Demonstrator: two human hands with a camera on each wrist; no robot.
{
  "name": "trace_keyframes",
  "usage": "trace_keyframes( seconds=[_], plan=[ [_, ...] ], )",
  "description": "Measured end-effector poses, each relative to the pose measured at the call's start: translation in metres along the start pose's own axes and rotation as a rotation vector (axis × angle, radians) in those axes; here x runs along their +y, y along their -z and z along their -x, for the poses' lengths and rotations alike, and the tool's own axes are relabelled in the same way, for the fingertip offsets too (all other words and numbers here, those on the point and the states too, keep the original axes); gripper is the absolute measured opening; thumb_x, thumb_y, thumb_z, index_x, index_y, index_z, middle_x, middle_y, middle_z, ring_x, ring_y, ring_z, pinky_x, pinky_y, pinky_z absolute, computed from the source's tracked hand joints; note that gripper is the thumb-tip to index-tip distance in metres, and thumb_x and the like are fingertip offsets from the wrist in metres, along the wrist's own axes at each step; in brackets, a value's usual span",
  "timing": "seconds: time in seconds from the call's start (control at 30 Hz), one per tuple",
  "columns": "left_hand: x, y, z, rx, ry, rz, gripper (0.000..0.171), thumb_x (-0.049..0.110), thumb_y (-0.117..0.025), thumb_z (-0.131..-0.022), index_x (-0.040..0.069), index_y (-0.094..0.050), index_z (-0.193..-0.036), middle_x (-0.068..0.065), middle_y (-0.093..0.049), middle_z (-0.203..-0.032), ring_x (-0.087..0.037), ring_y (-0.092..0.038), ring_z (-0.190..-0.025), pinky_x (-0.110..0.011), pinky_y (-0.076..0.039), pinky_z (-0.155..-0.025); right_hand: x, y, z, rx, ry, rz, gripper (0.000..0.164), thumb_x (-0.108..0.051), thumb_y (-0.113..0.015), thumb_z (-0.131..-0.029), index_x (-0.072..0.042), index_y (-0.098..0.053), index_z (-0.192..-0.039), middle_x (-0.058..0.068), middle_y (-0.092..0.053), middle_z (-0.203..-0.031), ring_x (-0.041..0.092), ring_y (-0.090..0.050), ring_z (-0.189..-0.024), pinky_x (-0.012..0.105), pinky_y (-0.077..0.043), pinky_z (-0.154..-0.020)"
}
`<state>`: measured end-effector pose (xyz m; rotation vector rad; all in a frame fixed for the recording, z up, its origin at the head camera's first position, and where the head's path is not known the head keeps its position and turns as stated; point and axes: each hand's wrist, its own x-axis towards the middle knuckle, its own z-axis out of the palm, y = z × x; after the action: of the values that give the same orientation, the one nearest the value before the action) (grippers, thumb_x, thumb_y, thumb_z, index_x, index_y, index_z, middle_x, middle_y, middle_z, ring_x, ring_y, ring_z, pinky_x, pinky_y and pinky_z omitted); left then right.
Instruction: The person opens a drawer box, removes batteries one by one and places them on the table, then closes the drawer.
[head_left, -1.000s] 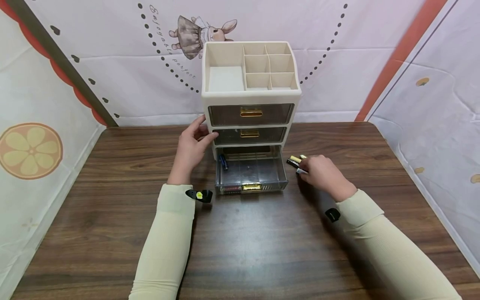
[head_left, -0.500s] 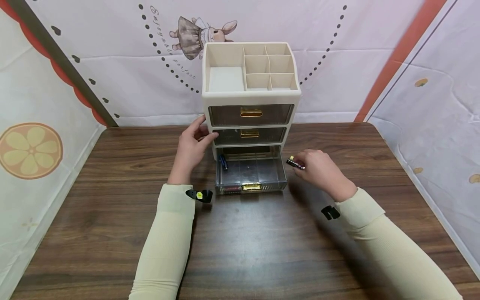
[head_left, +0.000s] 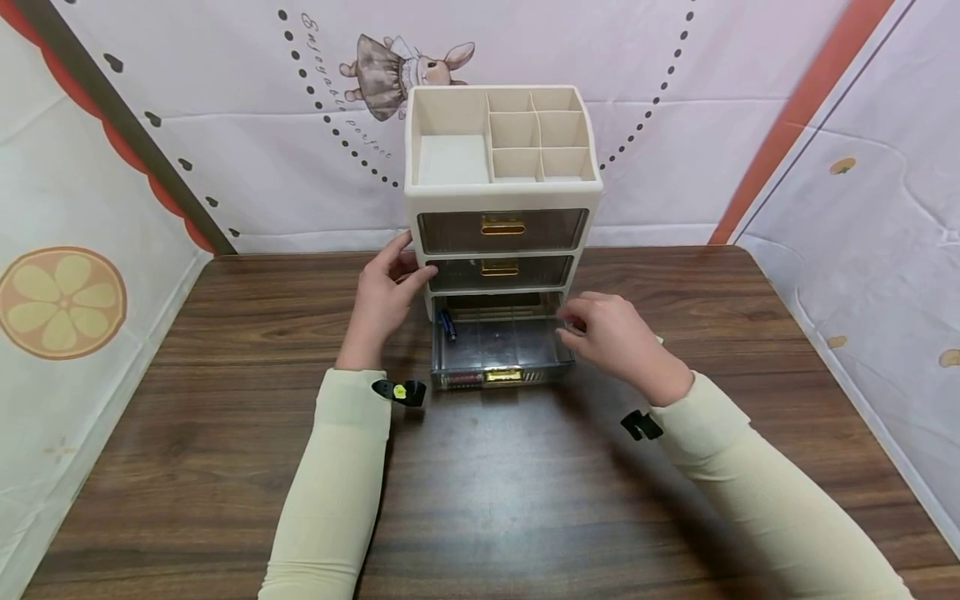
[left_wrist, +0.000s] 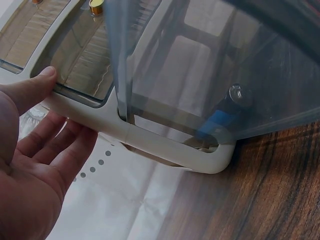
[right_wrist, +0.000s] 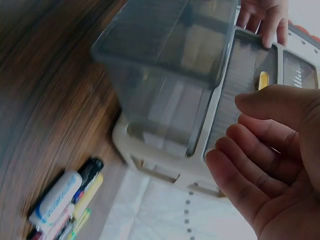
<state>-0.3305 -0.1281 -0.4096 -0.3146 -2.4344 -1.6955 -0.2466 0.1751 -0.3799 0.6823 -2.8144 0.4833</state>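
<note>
A cream storage cabinet (head_left: 504, 193) has dark see-through drawers with gold handles. Its lowest drawer (head_left: 498, 342) is pulled out. Several blue, battery-like cylinders (head_left: 448, 325) lie at that drawer's left end; one blue cylinder (left_wrist: 218, 120) shows through the wall in the left wrist view. My left hand (head_left: 382, 296) rests on the cabinet's left side, thumb on the front frame and fingers behind. My right hand (head_left: 611, 333) is at the drawer's right edge. In the right wrist view its fingers (right_wrist: 250, 150) curve loosely toward the thumb, with nothing visible between them.
On the table right of the cabinet lies a small pile: a white-and-blue tube (right_wrist: 57, 197), a black piece (right_wrist: 91, 170) and a yellow stick (right_wrist: 89, 195), blurred. The brown wooden table (head_left: 480, 500) meets a printed cloth (head_left: 660, 167) behind. The open drawer juts forward.
My right hand has moved left from the small pile to the drawer's right edge, hiding most of that pile in the head view. The left hand stays on the cabinet.
</note>
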Motion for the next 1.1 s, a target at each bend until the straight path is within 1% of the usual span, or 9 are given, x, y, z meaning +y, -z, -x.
trace_keyframes(
  seconds=[0.1,0.27,0.47,0.57,0.83,1.1],
  plan=[
    [0.000,0.000,0.000,0.000,0.000,0.004,0.061,0.030,-0.070,-0.090,0.032,-0.044,-0.145,-0.013,-0.065,-0.118,-0.023,-0.062,-0.112,-0.040,-0.050,-0.097,-0.005,-0.003,-0.005,-0.010,0.018,-0.052,0.014,-0.011,-0.071,-0.084,-0.005,-0.073,-0.096,0.005,-0.068,-0.081,0.016,-0.060,-0.071,0.035,-0.050,-0.067],
    [0.000,-0.001,0.000,0.000,-0.004,0.008,0.060,0.030,-0.070,-0.090,0.033,-0.045,-0.144,-0.013,-0.066,-0.117,-0.023,-0.063,-0.112,-0.040,-0.050,-0.097,-0.015,-0.008,-0.013,-0.060,0.032,-0.132,0.018,-0.014,-0.073,-0.085,-0.007,-0.072,-0.101,0.003,-0.072,-0.087,0.015,-0.067,-0.079,0.033,-0.055,-0.072],
    [0.000,-0.001,0.000,0.000,-0.001,0.007,0.060,0.030,-0.070,-0.090,0.033,-0.045,-0.144,-0.013,-0.066,-0.117,-0.023,-0.063,-0.112,-0.040,-0.050,-0.097,-0.030,-0.015,-0.022,-0.138,0.011,-0.202,0.019,-0.017,-0.073,-0.087,-0.009,-0.072,-0.104,0.001,-0.073,-0.090,0.013,-0.068,-0.083,0.032,-0.055,-0.074],
    [0.000,-0.001,0.000,-0.001,0.002,0.007,0.060,0.030,-0.070,-0.090,0.033,-0.045,-0.144,-0.013,-0.066,-0.117,-0.023,-0.062,-0.112,-0.039,-0.050,-0.097,-0.035,-0.019,-0.025,-0.160,0.006,-0.230,0.019,-0.017,-0.072,-0.087,-0.010,-0.072,-0.105,0.001,-0.073,-0.091,0.013,-0.067,-0.084,0.032,-0.055,-0.075],
    [-0.001,0.000,0.000,-0.001,0.000,0.003,0.060,0.029,-0.070,-0.090,0.031,-0.045,-0.145,-0.014,-0.066,-0.117,-0.024,-0.063,-0.112,-0.040,-0.050,-0.097,-0.041,-0.031,-0.035,-0.172,0.018,-0.250,0.021,-0.017,-0.073,-0.087,-0.008,-0.072,-0.106,0.005,-0.074,-0.094,0.015,-0.068,-0.087,0.033,-0.055,-0.077],
    [0.000,0.000,-0.001,0.002,0.006,0.001,0.060,0.030,-0.070,-0.090,0.033,-0.045,-0.144,-0.013,-0.066,-0.117,-0.023,-0.062,-0.113,-0.040,-0.050,-0.097,-0.045,-0.039,-0.042,-0.250,-0.004,-0.259,0.025,-0.019,-0.073,-0.088,-0.006,-0.072,-0.109,0.005,-0.074,-0.097,0.015,-0.068,-0.089,0.033,-0.055,-0.079]
  ],
)
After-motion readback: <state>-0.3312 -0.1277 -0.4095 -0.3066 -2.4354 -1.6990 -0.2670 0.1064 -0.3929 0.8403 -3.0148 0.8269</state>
